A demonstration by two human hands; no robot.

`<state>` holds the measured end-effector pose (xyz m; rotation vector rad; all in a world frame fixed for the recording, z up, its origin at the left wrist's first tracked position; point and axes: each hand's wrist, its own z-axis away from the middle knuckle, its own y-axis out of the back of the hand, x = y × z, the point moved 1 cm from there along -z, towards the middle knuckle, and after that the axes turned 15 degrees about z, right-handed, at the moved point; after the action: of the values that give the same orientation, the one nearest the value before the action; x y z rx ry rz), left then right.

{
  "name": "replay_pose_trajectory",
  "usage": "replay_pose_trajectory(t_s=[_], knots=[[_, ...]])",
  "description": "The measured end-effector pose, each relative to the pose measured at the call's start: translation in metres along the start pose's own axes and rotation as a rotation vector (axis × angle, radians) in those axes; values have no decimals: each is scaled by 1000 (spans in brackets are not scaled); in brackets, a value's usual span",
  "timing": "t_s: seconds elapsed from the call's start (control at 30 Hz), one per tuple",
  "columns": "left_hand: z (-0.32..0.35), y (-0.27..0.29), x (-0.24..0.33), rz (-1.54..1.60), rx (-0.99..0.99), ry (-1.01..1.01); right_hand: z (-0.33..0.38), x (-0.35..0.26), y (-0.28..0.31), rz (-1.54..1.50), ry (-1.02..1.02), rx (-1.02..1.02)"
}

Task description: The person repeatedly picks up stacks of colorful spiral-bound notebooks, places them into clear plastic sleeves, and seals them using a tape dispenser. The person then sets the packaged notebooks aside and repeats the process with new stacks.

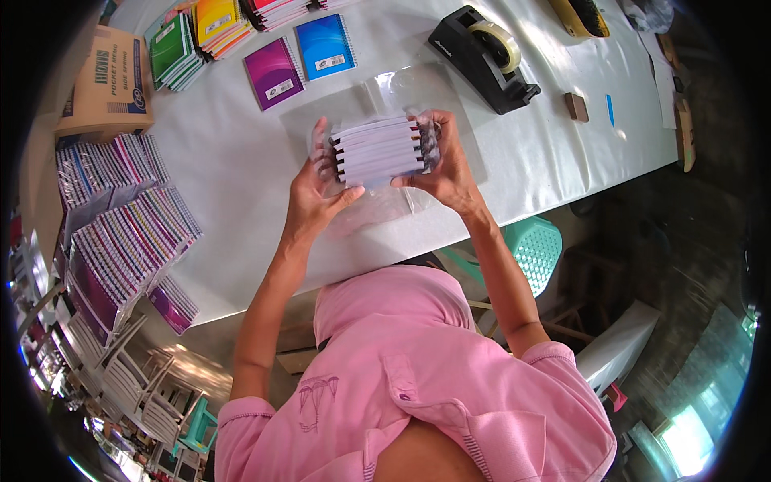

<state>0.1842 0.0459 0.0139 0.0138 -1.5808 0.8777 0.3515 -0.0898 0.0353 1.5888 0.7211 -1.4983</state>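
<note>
Between my two hands is a stack of small spiral notebooks (376, 151), its white page edges turned up toward me. My left hand (317, 181) grips the stack's left end, fingers curled along the side and thumb at the near edge. On the right end my right hand (447, 165) holds it the same way, partly blurred. A clear plastic sheet (462, 128) lies beneath on the table. Just beyond the stack are a purple notebook (274, 74) and a blue notebook (325, 48), lying flat side by side.
A black tape dispenser (470, 60) stands at the far right, near a small brown block (576, 107) and a blue strip (609, 111). Green notebooks (173, 55) and yellow notebooks (215, 28) are piled far left. A cardboard box (108, 84) and wrapped notebook bundles (132, 241) line the left edge.
</note>
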Motion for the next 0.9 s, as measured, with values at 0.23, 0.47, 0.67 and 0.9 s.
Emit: replay_pose_trajectory(t_s=[0.23,0.47,0.67,0.9], knots=[[-13,30,-41,-209,158,115,-24,36,-1,223,109,-75],[-3,15,-3,-586,45,-364,-3,35,9,215,338,46],[-24,-4,31,-1083,-121,-478,-7,15,-4,397,373,149],[-47,1,47,-1165,-221,-483,-26,-9,3,458,255,85]])
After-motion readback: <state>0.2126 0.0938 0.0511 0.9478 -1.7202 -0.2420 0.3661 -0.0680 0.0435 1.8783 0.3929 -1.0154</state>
